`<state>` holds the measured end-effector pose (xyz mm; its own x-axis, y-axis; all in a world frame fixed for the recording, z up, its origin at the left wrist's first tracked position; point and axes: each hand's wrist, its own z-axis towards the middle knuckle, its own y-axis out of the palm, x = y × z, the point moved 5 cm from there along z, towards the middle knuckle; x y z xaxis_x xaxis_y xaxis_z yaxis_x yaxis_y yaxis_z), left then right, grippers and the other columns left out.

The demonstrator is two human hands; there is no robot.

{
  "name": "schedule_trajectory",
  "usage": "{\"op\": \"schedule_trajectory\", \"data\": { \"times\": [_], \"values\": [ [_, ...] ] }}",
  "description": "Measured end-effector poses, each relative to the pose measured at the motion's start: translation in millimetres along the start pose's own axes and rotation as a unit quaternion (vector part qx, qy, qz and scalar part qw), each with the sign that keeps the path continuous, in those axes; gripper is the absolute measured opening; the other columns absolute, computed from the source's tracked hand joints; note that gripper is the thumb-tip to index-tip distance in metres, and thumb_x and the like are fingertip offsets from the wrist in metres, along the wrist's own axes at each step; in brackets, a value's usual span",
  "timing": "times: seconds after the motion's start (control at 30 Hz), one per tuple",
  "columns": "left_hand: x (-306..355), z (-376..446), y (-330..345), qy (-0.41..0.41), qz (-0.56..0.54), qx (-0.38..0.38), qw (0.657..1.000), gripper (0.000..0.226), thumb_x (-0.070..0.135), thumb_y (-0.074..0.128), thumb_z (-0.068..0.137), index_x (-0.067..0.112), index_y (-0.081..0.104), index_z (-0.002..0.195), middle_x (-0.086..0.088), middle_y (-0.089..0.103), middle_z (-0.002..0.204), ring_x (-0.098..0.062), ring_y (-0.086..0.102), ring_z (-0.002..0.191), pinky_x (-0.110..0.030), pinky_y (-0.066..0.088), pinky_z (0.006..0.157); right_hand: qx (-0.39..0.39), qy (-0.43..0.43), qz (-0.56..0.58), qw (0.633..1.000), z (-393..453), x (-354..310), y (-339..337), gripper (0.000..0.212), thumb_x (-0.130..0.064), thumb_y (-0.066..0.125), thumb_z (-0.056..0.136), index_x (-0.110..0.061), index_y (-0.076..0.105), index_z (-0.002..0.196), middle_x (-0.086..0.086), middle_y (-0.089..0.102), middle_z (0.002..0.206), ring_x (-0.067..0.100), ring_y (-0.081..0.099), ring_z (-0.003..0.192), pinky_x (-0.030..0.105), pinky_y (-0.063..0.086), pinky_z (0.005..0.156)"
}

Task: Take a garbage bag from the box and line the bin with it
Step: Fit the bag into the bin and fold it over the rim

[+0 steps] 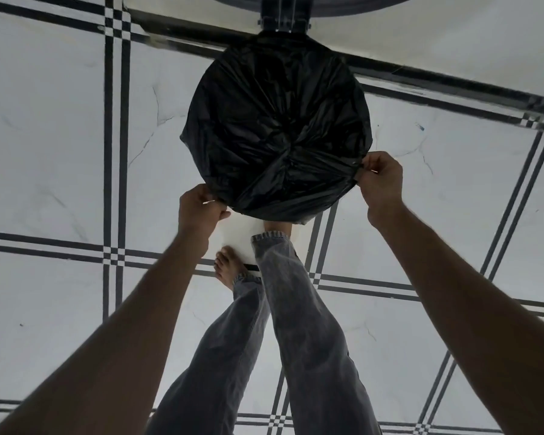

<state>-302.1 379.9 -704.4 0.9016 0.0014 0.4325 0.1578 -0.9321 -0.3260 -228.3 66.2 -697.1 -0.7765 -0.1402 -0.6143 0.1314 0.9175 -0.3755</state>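
Observation:
A black garbage bag (274, 130) is stretched over the round mouth of a white bin (242, 237), whose side shows just below the bag. My left hand (198, 211) grips the bag's edge at the bin's near-left rim. At the right rim, my right hand (380, 180) pinches the bag's edge between thumb and fingers. The bag's plastic sags in folds toward the middle. No box is in view.
I stand barefoot in grey jeans, with one foot (228, 268) beside the bin's base. The floor (60, 152) is white tile with black line borders. A wall (453, 36) with a dark skirting strip runs behind the bin, and a dark round fixture (283, 14) hangs above it.

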Motion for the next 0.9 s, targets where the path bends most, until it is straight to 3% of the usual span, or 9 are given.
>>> {"op": "schedule_trajectory", "data": {
  "times": [0.1, 0.2, 0.33, 0.4, 0.47, 0.57, 0.67, 0.77, 0.9],
  "values": [
    [-1.3, -8.6, 3.4, -0.1, -0.209, -0.072, 0.97, 0.032, -0.012, 0.043, 0.09, 0.003, 0.06, 0.114, -0.012, 0.07, 0.096, -0.023, 0.07, 0.086, -0.029, 0.061, 0.077, -0.016, 0.098, 0.094, 0.991, -7.7, 3.2, 1.2, 0.026, 0.007, 0.047, 0.075, -0.013, 0.063, 0.08, 0.002, 0.065, 0.08, 0.019, 0.058, 0.077, 0.026, 0.049, 0.072],
    [-6.5, -15.8, -5.1, -0.128, -0.306, -0.066, 0.941, 0.015, 0.014, 0.045, 0.099, 0.006, 0.054, 0.107, -0.016, 0.068, 0.104, -0.029, 0.072, 0.09, -0.037, 0.061, 0.082, -0.021, 0.136, 0.134, 0.981, -21.3, 1.3, -2.0, 0.021, 0.0, 0.04, 0.081, -0.013, 0.056, 0.083, 0.003, 0.064, 0.083, 0.023, 0.059, 0.076, 0.028, 0.054, 0.071],
    [-12.9, -14.5, -19.5, -0.073, -0.12, 0.018, 0.99, 0.039, 0.05, 0.048, 0.097, 0.015, 0.051, 0.113, -0.011, 0.065, 0.11, -0.026, 0.069, 0.093, -0.039, 0.058, 0.083, 0.118, -0.104, -0.113, 0.981, -37.9, -28.2, -18.3, 0.023, -0.01, 0.049, 0.082, -0.02, 0.053, 0.102, -0.004, 0.057, 0.106, 0.016, 0.057, 0.1, 0.029, 0.047, 0.084],
    [2.0, -20.7, -34.6, 0.093, 0.05, 0.148, 0.983, 0.036, 0.048, 0.052, 0.093, 0.017, 0.05, 0.112, -0.006, 0.062, 0.11, -0.022, 0.064, 0.093, -0.042, 0.057, 0.083, 0.107, -0.284, -0.181, 0.935, -52.7, -58.8, -7.5, 0.032, -0.005, 0.048, 0.079, -0.015, 0.059, 0.107, 0.0, 0.059, 0.109, 0.02, 0.057, 0.103, 0.03, 0.048, 0.086],
    [31.9, -41.1, -29.9, 0.325, 0.169, 0.2, 0.909, 0.022, 0.024, 0.056, 0.092, 0.011, 0.055, 0.11, -0.007, 0.059, 0.108, -0.023, 0.058, 0.096, -0.039, 0.053, 0.081, 0.042, -0.396, -0.257, 0.88, -64.7, -83.5, 20.1, 0.035, -0.001, 0.046, 0.078, -0.01, 0.065, 0.106, 0.005, 0.063, 0.109, 0.023, 0.057, 0.106, 0.026, 0.046, 0.084],
    [69.2, -63.3, 15.9, 0.526, 0.293, 0.072, 0.795, 0.027, 0.001, 0.054, 0.089, 0.006, 0.062, 0.114, -0.011, 0.059, 0.117, -0.027, 0.055, 0.108, -0.031, 0.05, 0.087, -0.054, -0.478, -0.352, 0.803, -63.3, -100.0, 67.0, 0.038, -0.004, 0.047, 0.081, -0.006, 0.067, 0.113, 0.009, 0.065, 0.118, 0.027, 0.055, 0.12, 0.032, 0.045, 0.1],
    [80.5, -36.1, 50.0, 0.538, 0.423, -0.024, 0.729, 0.042, 0.016, 0.046, 0.096, 0.003, 0.052, 0.136, -0.018, 0.052, 0.138, -0.032, 0.044, 0.133, -0.038, 0.037, 0.112, -0.147, -0.491, -0.492, 0.704, -36.8, -78.5, 97.4, 0.046, -0.017, 0.046, 0.091, -0.003, 0.058, 0.133, 0.013, 0.057, 0.139, 0.032, 0.041, 0.141, 0.045, 0.033, 0.117],
    [77.4, -0.1, 46.3, 0.475, 0.552, -0.01, 0.685, 0.062, 0.041, 0.031, 0.1, -0.001, 0.044, 0.144, -0.025, 0.047, 0.145, -0.039, 0.036, 0.142, -0.049, 0.025, 0.119, -0.181, -0.434, -0.614, 0.634, -7.0, -53.7, 95.2, 0.059, -0.037, 0.039, 0.099, -0.004, 0.042, 0.147, 0.016, 0.041, 0.154, 0.033, 0.023, 0.15, 0.047, 0.018, 0.123],
    [66.4, 5.1, 27.7, 0.424, 0.65, 0.019, 0.63, 0.079, 0.051, 0.018, 0.099, -0.01, 0.035, 0.145, -0.03, 0.037, 0.151, -0.037, 0.024, 0.148, -0.042, 0.006, 0.124, -0.149, -0.366, -0.763, 0.511, 8.1, -41.0, 77.8, 0.076, -0.055, 0.016, 0.098, -0.005, 0.027, 0.154, 0.015, 0.03, 0.161, 0.032, 0.014, 0.153, 0.046, 0.006, 0.125]
  ]
}}
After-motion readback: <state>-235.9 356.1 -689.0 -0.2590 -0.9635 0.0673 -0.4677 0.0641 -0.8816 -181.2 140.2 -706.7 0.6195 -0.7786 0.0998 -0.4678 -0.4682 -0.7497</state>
